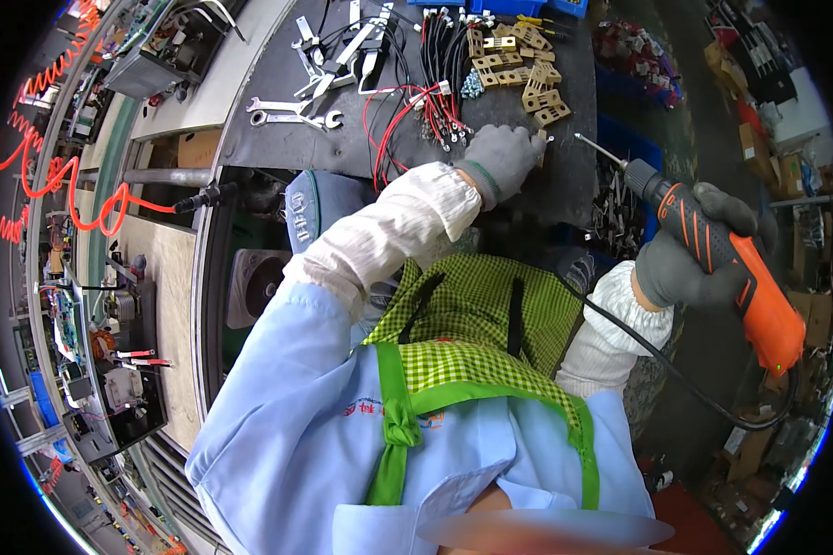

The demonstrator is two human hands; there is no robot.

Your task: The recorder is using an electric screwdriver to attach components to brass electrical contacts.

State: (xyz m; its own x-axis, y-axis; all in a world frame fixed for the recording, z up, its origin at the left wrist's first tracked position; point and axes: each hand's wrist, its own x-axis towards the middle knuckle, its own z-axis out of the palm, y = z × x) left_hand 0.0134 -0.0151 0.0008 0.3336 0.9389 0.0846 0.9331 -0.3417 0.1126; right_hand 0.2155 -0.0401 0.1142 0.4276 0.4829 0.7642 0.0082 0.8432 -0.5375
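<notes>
My left hand (pixel 504 157), in a grey glove with a white sleeve cover, rests on the dark work mat (pixel 278 139) and pinches a small metal piece (pixel 543 139) at its fingertips. Just left of it lie red wires (pixel 393 116) and a bundle of black cables (pixel 444 65). My right hand (pixel 685 268), also gloved in grey, grips an orange and black electric screwdriver (pixel 731 259). Its thin bit (pixel 597 148) points toward the left hand's fingertips, a short gap away. A black cord (pixel 676 375) trails from the tool.
Tan metal brackets (pixel 523 60) are piled at the mat's far side. Two wrenches (pixel 292 113) and several shiny metal pieces (pixel 342 55) lie at the left. A coiled red air hose (pixel 60 176) hangs over a conveyor with open electrical units (pixel 111 398). Boxes (pixel 777 139) stand at the right.
</notes>
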